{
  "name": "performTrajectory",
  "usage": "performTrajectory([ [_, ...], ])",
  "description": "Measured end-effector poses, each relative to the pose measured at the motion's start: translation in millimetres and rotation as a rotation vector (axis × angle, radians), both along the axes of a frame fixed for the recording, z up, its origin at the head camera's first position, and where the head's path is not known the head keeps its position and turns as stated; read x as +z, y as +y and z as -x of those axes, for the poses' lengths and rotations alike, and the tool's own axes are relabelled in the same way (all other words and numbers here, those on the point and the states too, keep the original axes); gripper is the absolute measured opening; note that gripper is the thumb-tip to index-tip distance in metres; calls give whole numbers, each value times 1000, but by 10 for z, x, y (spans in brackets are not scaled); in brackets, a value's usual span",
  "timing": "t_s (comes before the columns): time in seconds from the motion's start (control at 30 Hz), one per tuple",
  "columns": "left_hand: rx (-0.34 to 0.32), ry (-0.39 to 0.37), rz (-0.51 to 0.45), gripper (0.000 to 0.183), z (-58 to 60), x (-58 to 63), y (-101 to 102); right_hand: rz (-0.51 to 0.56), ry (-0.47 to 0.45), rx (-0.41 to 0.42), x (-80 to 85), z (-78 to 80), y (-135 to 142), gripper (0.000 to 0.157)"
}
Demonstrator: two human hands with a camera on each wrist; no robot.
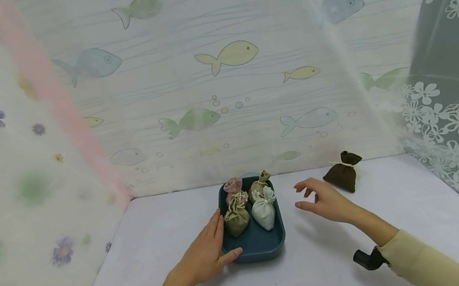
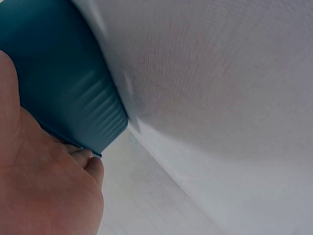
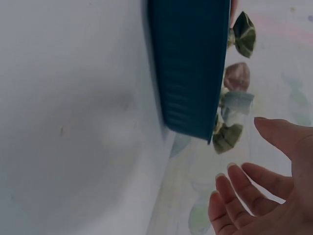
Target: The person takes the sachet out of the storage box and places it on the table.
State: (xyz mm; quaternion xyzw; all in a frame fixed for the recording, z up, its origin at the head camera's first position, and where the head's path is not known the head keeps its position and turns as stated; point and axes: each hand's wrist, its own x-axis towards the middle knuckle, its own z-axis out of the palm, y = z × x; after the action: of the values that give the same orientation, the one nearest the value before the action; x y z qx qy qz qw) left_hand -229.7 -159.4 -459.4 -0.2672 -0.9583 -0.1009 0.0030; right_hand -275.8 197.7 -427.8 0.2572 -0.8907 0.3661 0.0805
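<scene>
A dark blue tray (image 1: 259, 245) stands on the white table with several small drawstring pouches in it: a pink pouch (image 1: 234, 188), an olive pouch (image 1: 238, 222), a white pouch (image 1: 264, 213) and a tan pouch (image 1: 258, 186) at the back. Along the tray's left side rests my left hand (image 1: 204, 249), fingers straight against the wall and thumb over the near rim. My right hand (image 1: 327, 200) hovers right of the tray, fingers loosely bent and nothing between them. Behind it a dark brown pouch (image 1: 342, 175), tied with a pale cord, lies on the table.
The white table (image 1: 168, 211) ends at the back against a hanging curtain (image 1: 234, 112) printed with fish. Flowered sheeting hangs at the left and the right. A black wrist-camera mount (image 1: 369, 259) sticks out below the right sleeve.
</scene>
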Motion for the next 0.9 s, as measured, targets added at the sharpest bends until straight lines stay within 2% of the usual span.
performTrajectory([
  [0.57, -2, 13, 11, 97, -13, 19, 4, 31, -25, 2, -168, 181, -480, 36],
  [0.9, -5, 19, 12, 97, -7, -4, 1, -16, -40, -20, -258, 231, -750, 39],
])
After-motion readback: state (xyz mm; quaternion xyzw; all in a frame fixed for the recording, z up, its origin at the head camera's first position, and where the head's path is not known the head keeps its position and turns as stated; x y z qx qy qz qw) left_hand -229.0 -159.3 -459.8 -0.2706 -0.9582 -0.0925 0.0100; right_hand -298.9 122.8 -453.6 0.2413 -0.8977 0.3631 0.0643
